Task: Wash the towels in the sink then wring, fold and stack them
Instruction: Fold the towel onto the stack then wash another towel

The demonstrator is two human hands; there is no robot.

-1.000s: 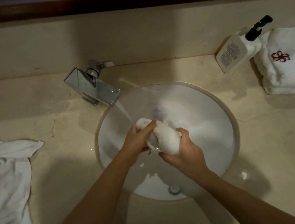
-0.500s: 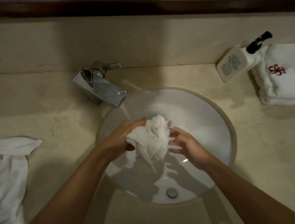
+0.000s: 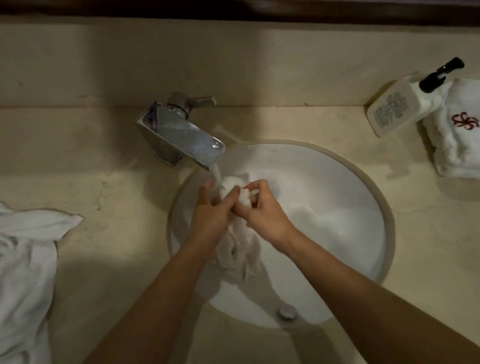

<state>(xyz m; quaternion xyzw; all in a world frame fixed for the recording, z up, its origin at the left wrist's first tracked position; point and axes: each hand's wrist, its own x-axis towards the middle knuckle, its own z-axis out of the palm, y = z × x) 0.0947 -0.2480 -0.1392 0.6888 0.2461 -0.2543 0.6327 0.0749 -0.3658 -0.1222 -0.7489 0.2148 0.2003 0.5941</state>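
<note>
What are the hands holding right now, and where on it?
Both hands hold one wet towel by its bunched upper end under the faucet: right hand pinches it, left hand holds alongside; the rest hangs.

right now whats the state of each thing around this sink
chrome square faucet: on, water running
wet white towel: bunched under the stream, hanging into the basin
left hand: holding the towel
right hand: pinching the towel's top
round white sink: wet, drain visible
white crumpled towels: loose heap on counter
white folded towels with red emblem: stacked
white pump bottle: upright beside the stack
</note>
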